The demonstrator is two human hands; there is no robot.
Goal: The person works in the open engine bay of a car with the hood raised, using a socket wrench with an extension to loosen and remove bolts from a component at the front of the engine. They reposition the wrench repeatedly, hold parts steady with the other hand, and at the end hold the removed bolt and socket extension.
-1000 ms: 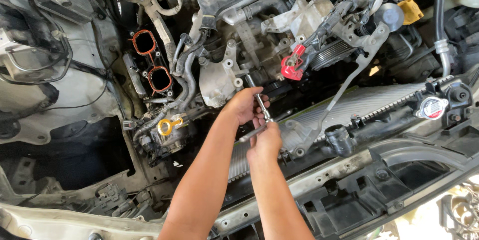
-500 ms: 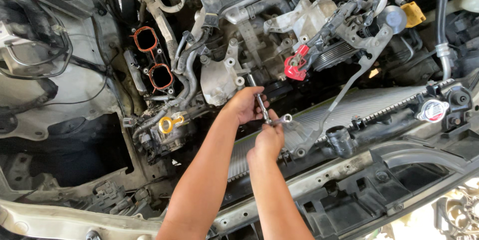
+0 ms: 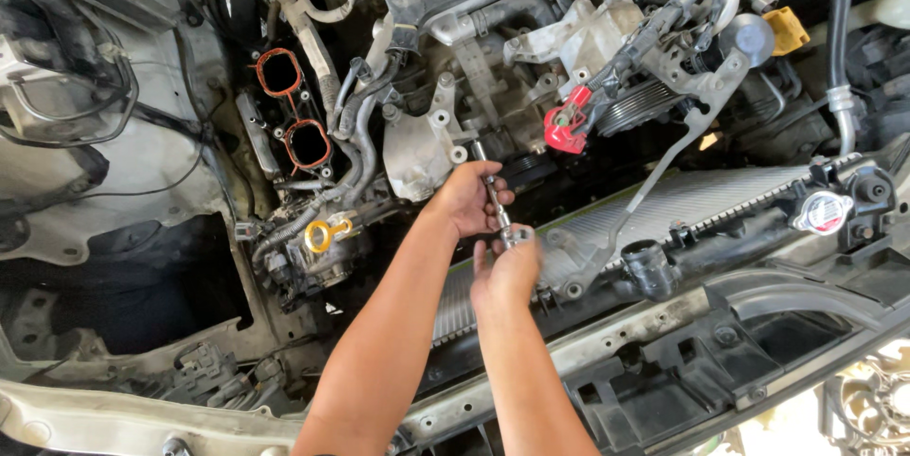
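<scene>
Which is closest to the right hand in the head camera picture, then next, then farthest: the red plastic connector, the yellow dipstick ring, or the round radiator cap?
From the right hand:
1. Red plastic connector, above and slightly right.
2. Yellow dipstick ring, to the left.
3. Round radiator cap, far right.

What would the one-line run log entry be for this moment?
left hand: grips ratchet extension | right hand: on ratchet handle end | site: engine bay, above radiator

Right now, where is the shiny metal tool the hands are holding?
In the head view, the metal tool sits mid-picture, gripped between the left hand above and the right hand below, just above the radiator and left of the red cap.
</scene>
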